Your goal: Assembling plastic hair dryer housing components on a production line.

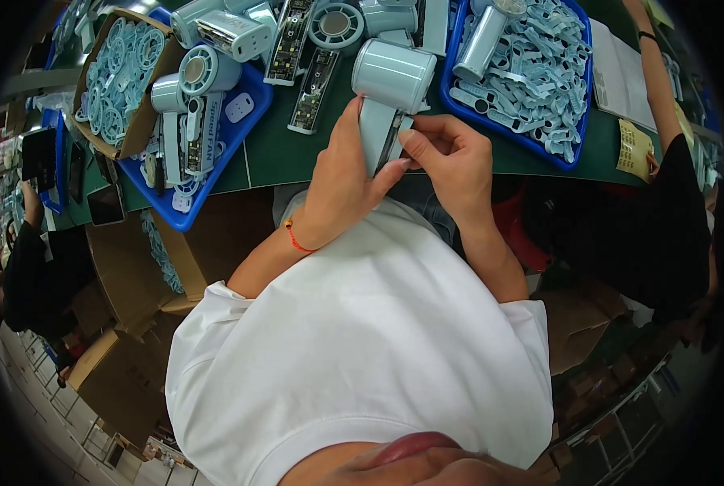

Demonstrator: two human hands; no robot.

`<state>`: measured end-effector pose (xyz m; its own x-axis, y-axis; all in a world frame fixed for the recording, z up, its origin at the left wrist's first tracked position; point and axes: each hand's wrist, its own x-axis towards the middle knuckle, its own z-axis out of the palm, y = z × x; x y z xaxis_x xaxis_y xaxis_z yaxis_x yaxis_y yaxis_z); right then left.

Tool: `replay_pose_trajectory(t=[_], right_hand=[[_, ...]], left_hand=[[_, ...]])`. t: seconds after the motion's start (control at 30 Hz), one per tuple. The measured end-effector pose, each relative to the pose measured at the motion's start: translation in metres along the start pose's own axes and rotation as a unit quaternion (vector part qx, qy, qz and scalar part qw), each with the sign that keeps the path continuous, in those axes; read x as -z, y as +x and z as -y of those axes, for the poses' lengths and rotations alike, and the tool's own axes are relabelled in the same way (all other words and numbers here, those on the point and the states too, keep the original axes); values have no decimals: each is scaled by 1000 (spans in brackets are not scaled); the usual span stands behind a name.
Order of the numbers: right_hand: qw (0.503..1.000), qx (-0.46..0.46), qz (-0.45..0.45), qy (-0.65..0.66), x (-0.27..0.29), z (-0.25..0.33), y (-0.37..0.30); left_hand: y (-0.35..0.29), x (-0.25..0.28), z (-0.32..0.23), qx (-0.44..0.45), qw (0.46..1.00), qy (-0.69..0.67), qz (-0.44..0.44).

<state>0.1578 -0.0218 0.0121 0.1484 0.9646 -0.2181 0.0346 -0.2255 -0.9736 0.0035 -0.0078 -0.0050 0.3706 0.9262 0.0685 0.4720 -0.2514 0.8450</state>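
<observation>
A pale blue handheld fan (393,74) with a thick round head is held over the table's near edge, its handle pointing toward me. My left hand (339,166) is closed around the handle from the left. Along the handle's right side runs an open slot with dark parts inside. There the thumb and fingers of my right hand (453,158) pinch the handle's edge. Whether a small part sits between those fingertips is hidden. Just beyond lie fan bodies with bare circuit boards (314,91) and a fan head with a round grille (335,26).
At right, a blue tray (586,97) is heaped with small pale blue parts. A blue bin (185,217) with fan pieces and a cardboard box (117,151) of rings stand left on the green table (281,159). Co-workers sit on both sides; one person's arm (657,85) reaches in at right.
</observation>
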Motion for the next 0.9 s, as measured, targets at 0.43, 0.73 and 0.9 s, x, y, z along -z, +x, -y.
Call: replay_pose_trajectory(t=[0.43,0.73,0.9], right_hand=[[994,-88,51,-28,5,15,8],[987,125,99,-9,-5,-12,7],[981,184,50,45,0,-29,4]], left_hand=[[-1,2,-5,8,999,-31,0],[8,2,-6,84,941,-320,77],[-14,12,5,-136,985,4,-105]])
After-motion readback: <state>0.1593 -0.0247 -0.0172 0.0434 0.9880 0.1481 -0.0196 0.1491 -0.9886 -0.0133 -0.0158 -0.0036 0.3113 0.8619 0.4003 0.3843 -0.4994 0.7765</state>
